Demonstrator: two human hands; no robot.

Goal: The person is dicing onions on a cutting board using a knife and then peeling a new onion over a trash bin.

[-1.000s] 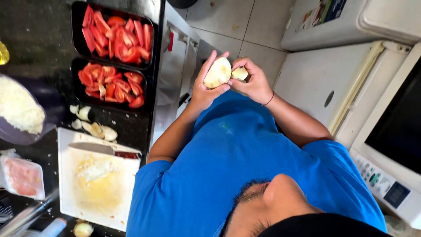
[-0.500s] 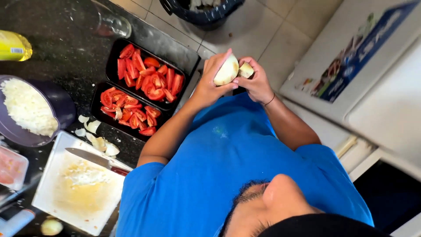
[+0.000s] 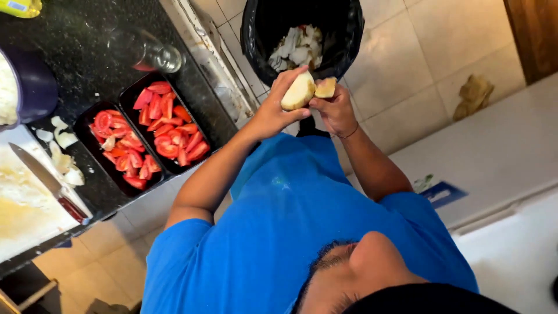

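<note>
Seen from above, a person in a blue shirt holds both hands out over an open black bin point(image 3: 256, 35) lined with a bag and holding pale scraps. The left hand point(image 3: 272, 111) has its grip closed around a pale, rounded bulb point(image 3: 299, 92), probably an onion, though the view is too small to be sure. The bulb sits just above the bin's near rim. Touching it on the far side of that grip, the right hand point(image 3: 335, 110) has its grip pinched together on a tan piece of skin point(image 3: 325, 87), which meets the bulb's end. Judged from this, the peeling goes best with the left grip firm and low on the bulb, while the right pulls the skin away from it in one strip, directly over the bin opening. Well to the left of both grips, a dark surface point(image 3: 75, 35) carries two black trays of tomato wedges point(image 3: 148, 136), a knife point(image 3: 49, 183) and a white cutting board point(image 3: 23, 215).
</note>
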